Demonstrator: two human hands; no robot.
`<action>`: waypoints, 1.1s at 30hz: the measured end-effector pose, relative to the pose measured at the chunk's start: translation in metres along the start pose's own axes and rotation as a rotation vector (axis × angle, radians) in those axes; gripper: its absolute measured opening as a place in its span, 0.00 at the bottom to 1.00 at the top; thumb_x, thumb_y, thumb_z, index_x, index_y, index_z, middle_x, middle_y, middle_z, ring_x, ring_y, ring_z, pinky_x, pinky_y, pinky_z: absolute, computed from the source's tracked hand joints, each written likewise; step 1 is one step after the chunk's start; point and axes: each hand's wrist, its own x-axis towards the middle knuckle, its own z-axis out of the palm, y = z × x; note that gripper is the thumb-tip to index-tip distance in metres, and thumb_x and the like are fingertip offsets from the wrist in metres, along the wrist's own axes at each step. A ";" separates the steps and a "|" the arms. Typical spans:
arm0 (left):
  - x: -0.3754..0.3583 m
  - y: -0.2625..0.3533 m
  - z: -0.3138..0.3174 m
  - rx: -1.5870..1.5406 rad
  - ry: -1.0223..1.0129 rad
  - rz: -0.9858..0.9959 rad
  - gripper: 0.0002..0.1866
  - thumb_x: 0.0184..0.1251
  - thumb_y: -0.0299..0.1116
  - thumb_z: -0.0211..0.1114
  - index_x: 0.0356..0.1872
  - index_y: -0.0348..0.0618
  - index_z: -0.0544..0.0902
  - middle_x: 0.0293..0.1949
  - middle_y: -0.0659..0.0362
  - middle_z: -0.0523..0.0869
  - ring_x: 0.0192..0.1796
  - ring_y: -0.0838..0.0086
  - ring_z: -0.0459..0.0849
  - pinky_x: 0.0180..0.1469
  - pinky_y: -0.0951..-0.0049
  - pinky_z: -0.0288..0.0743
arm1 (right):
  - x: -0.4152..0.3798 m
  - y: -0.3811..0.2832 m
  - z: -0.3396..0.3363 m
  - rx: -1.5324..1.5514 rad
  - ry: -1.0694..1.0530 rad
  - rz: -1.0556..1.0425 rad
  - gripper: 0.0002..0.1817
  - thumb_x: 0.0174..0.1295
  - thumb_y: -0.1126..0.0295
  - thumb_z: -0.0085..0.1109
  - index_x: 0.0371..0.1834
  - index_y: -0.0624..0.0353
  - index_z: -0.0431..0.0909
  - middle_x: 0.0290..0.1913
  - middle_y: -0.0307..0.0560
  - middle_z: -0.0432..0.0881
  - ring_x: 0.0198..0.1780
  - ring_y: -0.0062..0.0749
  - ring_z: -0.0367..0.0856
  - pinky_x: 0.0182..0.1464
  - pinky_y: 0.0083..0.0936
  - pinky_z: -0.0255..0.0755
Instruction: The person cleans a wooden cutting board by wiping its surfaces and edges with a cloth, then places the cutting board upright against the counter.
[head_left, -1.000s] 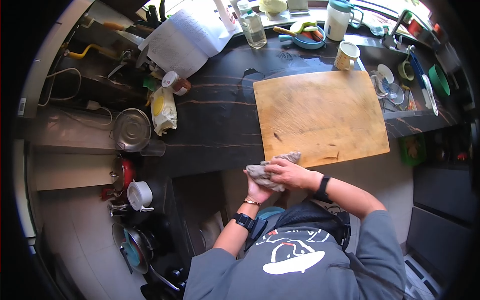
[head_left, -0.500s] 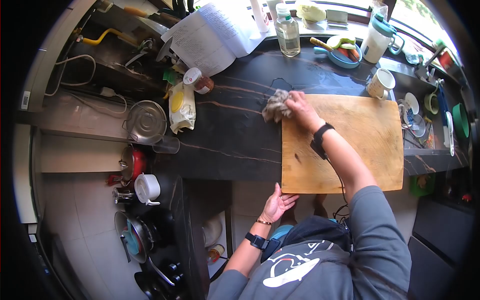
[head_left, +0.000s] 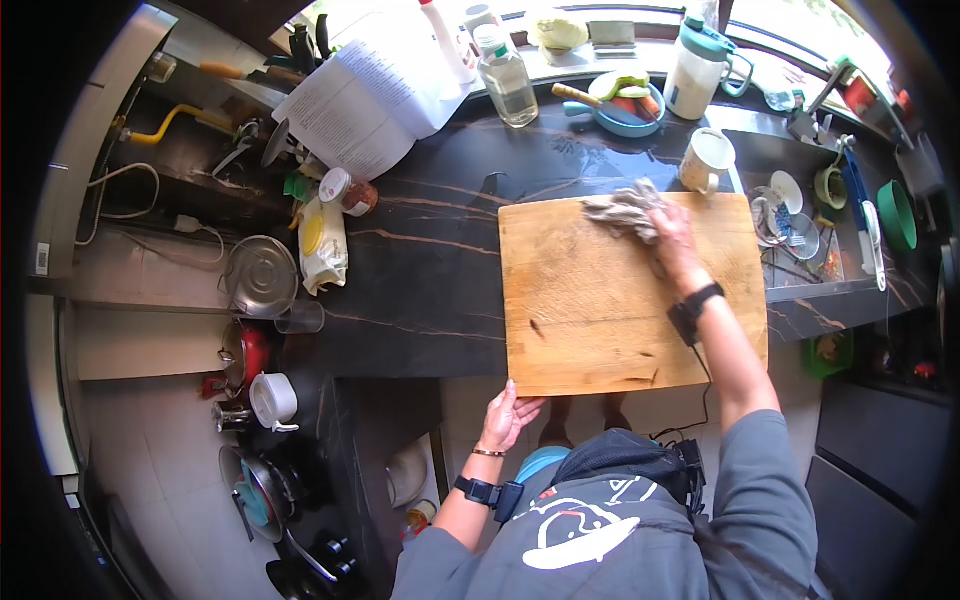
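A wooden cutting board (head_left: pixel 620 300) lies on the dark counter, its front edge jutting past the counter's edge. My right hand (head_left: pixel 676 240) is closed on a crumpled grey cloth (head_left: pixel 628 211) and presses it to the board near the back edge. At the front left corner, my left hand (head_left: pixel 509 418) grips the board, thumb at the edge and fingers partly hidden beneath. Dark marks show on the board's surface. Just behind the cloth stands a patterned mug (head_left: pixel 707 160), close to the board's back right side.
A blue bowl of vegetables (head_left: pixel 630 115), a glass bottle (head_left: pixel 507 85) and a teal-lidded jug (head_left: pixel 697 70) stand along the back. On the left are an open paper booklet (head_left: pixel 362 105), a jar (head_left: pixel 347 191) and a wipes pack (head_left: pixel 323 245). A sink (head_left: pixel 800 265) with dishes lies right.
My right hand has carried the cloth from beyond the board's left back corner rightward onto the board. My left hand has closed on the front left corner. The whole view has shifted slightly.
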 end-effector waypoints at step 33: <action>0.010 -0.001 -0.013 0.111 -0.012 0.009 0.25 0.74 0.53 0.48 0.56 0.43 0.74 0.51 0.51 0.83 0.54 0.63 0.82 0.56 0.60 0.73 | -0.246 0.009 -0.129 0.017 -0.124 -0.119 0.12 0.45 0.77 0.60 0.35 0.59 0.79 0.50 0.53 0.75 0.52 0.47 0.74 0.56 0.41 0.68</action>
